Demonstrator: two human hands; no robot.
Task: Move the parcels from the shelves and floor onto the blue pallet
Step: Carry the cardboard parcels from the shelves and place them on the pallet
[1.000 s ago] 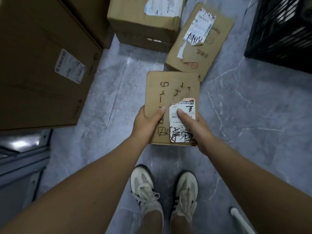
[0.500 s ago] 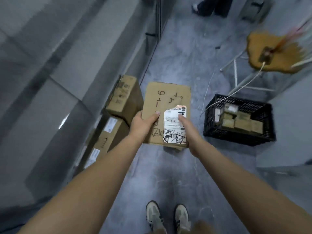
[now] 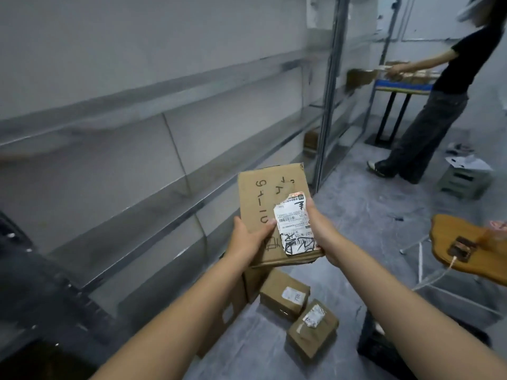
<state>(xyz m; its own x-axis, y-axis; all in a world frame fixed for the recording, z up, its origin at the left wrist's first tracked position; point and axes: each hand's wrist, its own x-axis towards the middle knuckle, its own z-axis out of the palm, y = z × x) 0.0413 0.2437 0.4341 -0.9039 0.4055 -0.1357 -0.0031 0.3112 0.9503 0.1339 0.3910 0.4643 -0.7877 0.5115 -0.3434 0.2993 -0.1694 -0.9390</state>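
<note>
I hold a flat brown cardboard parcel point(image 3: 264, 198) with black handwriting and a torn white label at chest height. My left hand point(image 3: 248, 239) grips its near left edge, thumb on top. My right hand point(image 3: 321, 229) grips its right edge beside the label. On the grey floor below lie two small taped parcels point(image 3: 285, 296) point(image 3: 312, 327), with a larger box point(image 3: 233, 305) partly hidden behind my left arm. A blue-edged surface point(image 3: 400, 86) with parcels on it stands at the far right end.
Long grey metal shelves point(image 3: 164, 127) run along the left, with a small box point(image 3: 311, 139) on a low shelf far back. A person in black point(image 3: 436, 105) reaches toward the blue surface. A wooden stool point(image 3: 466, 248), a black crate point(image 3: 384, 349) and a grey step point(image 3: 463, 179) stand at right.
My view has risen from the floor to along the shelf aisle. The parcel has stayed in both hands and come up; the floor parcels now lie below it.
</note>
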